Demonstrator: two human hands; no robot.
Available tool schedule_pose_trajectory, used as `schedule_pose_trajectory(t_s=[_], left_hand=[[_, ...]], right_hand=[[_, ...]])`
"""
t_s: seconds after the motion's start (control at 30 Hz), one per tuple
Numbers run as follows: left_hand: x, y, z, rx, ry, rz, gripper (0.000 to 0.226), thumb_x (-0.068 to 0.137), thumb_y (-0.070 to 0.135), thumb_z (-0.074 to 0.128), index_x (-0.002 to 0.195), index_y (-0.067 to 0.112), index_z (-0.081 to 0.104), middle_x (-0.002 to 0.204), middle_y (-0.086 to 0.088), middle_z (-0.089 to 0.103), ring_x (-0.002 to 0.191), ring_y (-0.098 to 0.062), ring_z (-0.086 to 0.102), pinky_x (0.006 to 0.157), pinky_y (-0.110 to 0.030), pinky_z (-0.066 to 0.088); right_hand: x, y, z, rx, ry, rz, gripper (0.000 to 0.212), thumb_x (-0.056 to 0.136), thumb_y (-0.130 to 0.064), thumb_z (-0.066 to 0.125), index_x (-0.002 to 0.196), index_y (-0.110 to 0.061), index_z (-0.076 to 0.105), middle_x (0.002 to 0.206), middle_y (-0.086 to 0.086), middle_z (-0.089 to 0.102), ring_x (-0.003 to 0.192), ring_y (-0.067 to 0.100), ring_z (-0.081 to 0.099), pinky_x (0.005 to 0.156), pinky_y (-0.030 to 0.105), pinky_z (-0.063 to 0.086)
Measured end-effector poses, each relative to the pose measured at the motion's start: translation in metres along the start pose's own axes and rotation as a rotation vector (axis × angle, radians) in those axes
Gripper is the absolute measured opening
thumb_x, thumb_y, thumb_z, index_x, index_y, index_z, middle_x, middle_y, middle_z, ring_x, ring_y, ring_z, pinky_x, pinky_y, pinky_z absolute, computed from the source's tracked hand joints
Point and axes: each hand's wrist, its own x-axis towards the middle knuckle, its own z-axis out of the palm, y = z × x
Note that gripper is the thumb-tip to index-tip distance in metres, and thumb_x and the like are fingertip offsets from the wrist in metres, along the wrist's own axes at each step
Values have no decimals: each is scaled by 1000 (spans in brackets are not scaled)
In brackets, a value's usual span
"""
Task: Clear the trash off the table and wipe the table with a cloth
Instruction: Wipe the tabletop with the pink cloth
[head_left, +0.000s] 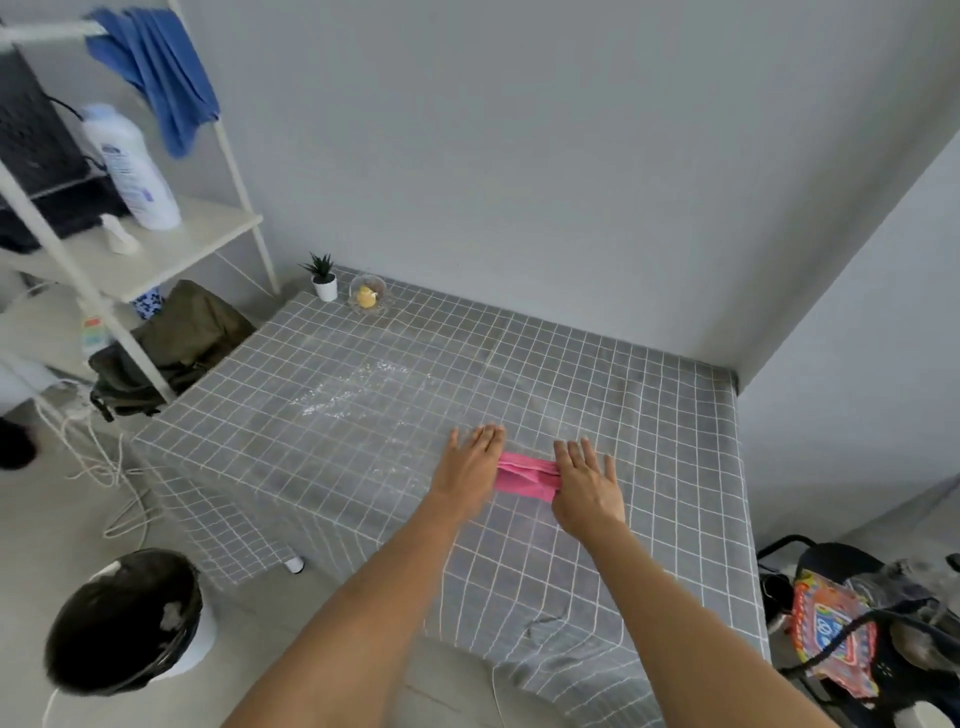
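Note:
A pink cloth (525, 477) lies bunched on the table (649, 426), which wears a grey cloth with a white grid. My left hand (470, 470) lies flat with straight fingers on the cloth's left end. Flat as well, my right hand (587, 483) presses the cloth's right end. White powder or crumbs (358, 389) are scattered over the table's middle, beyond my hands. On the floor at the lower left stands a bin with a black bag (124, 621).
A small potted plant (323, 278) and a glass bowl holding something yellow (368, 296) stand at the table's far left corner. A white shelf rack (156, 244) with a bottle and a blue towel is to the left. At the right is a chair with clutter (862, 623).

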Motion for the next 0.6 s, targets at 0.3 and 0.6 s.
schedule_pose_trajectory(t_s=[0.3,0.6], left_hand=[[-34,-160,5,-1,-37,-110,66,96,13,46,151,7,9,158,-9,15,146,-22,16,117,-50,15],[-52,-293,-3,-10,-40,-118,64,97,11,43,151,10,10,159,-4,15,146,-17,12,118,-47,7]], right_hand=[[42,-156,4,24,-18,-112,66,96,-14,35,153,-16,3,161,5,5,148,23,-5,119,44,-3],[74,-286,14,95,-64,-128,65,96,-16,37,153,-16,5,161,6,6,148,24,-5,120,43,-1]])
